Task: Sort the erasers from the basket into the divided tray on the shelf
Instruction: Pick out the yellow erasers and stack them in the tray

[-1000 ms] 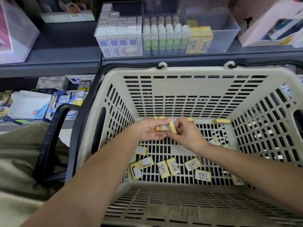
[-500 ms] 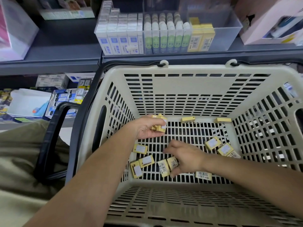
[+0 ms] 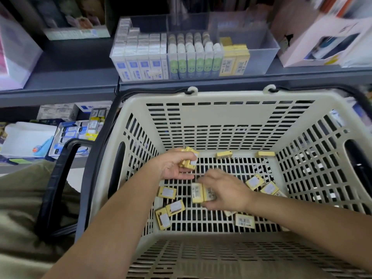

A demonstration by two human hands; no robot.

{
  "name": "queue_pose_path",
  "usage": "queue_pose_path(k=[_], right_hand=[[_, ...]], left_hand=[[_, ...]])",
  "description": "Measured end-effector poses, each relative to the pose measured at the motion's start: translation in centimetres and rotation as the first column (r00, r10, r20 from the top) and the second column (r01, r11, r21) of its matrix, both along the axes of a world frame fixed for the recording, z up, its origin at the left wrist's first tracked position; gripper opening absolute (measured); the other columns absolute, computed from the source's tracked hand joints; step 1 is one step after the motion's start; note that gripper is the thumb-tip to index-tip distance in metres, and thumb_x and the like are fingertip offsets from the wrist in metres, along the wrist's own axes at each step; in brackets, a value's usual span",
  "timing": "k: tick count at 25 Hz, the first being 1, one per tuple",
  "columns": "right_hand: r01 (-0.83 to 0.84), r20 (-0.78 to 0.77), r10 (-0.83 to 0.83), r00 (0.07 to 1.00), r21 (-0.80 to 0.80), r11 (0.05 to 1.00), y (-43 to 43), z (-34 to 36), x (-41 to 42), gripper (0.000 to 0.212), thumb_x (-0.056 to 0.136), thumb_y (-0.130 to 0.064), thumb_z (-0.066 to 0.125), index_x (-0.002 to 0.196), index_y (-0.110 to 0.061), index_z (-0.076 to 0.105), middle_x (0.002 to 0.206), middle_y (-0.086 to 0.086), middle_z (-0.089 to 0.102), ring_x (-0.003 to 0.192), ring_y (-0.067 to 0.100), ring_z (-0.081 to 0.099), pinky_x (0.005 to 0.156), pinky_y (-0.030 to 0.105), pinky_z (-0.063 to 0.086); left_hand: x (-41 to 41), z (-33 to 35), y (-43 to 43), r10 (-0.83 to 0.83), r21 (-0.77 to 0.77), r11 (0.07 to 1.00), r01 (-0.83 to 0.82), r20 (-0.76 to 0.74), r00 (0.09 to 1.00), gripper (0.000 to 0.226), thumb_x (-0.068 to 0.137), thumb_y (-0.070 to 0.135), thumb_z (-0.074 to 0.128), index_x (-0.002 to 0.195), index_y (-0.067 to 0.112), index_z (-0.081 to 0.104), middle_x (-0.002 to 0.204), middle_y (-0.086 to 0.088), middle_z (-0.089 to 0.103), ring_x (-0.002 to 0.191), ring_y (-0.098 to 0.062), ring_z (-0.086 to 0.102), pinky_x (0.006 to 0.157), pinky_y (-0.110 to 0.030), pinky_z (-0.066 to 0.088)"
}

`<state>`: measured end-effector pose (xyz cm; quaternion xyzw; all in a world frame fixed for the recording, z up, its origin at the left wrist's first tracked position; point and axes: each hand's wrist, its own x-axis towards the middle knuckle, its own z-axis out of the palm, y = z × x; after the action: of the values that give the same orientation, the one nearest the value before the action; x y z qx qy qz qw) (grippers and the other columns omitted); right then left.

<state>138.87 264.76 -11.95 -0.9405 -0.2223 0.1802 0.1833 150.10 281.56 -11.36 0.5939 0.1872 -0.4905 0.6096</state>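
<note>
Change, head view: since half a second ago my right hand (image 3: 225, 190) has come up off the floor of the basket (image 3: 221, 117) with two yellow erasers (image 3: 199, 193) and moved toward the left hand (image 3: 175, 168), which keeps its place near the far-left corner.
Left hand: palm up, fingers curled round a small bunch of erasers (image 3: 189, 162) — clamped on them, above the basket floor.
Right hand: thumb and fingers pinch the two erasers side by side, barcodes up; it hangs just beside the left hand, and I cannot tell whether they touch.
Basket: beige and slotted; loose erasers (image 3: 167, 192) lie on its floor — three by the left wall, one at the near side, two toward the right wall, two against the far wall.
Divided tray (image 3: 261, 57): clear, on the grey shelf (image 3: 70, 77) behind the basket; shelved yellow erasers (image 3: 234, 63) stand in its right compartment, beside green-labelled packs (image 3: 193, 65) and blue-labelled packs (image 3: 138, 65).
</note>
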Motion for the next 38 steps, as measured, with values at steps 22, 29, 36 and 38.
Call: queue_pose_path(k=[22, 29, 36, 38], right_hand=[[0.415, -0.040, -0.462, 0.886, 0.514, 0.751, -5.0, 15.1, 6.6, 0.047, 0.059, -0.032, 0.085, 0.091, -0.039, 0.050, 0.090, -0.007, 0.065, 0.074, 0.005, 0.062, 0.069, 0.022, 0.051], [0.361, 0.207, -0.571, 0.794, 0.596, 0.718, -9.4, 21.2, 12.3, 0.017, 0.083, -0.014, 0.067, 0.090, -0.029, 0.061, 0.084, -0.002, 0.064, 0.075, 0.013, 0.062, 0.070, 0.022, 0.049], [0.447, 0.541, -0.452, 0.709, 0.150, 0.882, -10.5, 21.3, 20.5, 0.028, 0.086, -0.012, 0.057, 0.112, -0.018, 0.064, 0.111, 0.005, 0.067, 0.103, 0.023, 0.060, 0.089, 0.028, 0.045], [0.434, 0.419, -0.444, 0.792, 0.125, 0.892, -10.6, 20.3, 21.6, 0.026, 0.088, -0.014, 0.056, 0.112, -0.020, 0.065, 0.115, 0.001, 0.066, 0.107, 0.020, 0.058, 0.091, 0.025, 0.044]], left_hand=[[1.6, 13.2, -4.5, -0.036, -0.352, 0.915, 0.198, 0.417, 0.908, 0.046, 0.067, 0.001, 0.071, 0.110, 0.008, 0.056, 0.096, -0.011, 0.070, 0.087, -0.024, 0.068, 0.071, -0.036, 0.058], [6.0, 16.6, -5.9, 0.229, -0.363, 0.931, 0.044, 0.673, 0.703, 0.045, 0.068, -0.002, 0.075, 0.102, 0.022, 0.057, 0.086, -0.008, 0.071, 0.086, -0.029, 0.069, 0.059, -0.028, 0.054], [7.5, 15.7, -7.3, 0.185, -0.289, 0.954, 0.081, 0.776, 0.603, 0.044, 0.068, 0.002, 0.077, 0.097, 0.028, 0.057, 0.086, -0.007, 0.065, 0.073, -0.020, 0.067, 0.054, -0.028, 0.052], [7.8, 15.7, -6.9, 0.222, -0.358, 0.930, 0.085, 0.730, 0.647, 0.042, 0.061, 0.008, 0.077, 0.089, 0.035, 0.062, 0.084, -0.006, 0.067, 0.082, -0.030, 0.067, 0.054, -0.028, 0.052]])
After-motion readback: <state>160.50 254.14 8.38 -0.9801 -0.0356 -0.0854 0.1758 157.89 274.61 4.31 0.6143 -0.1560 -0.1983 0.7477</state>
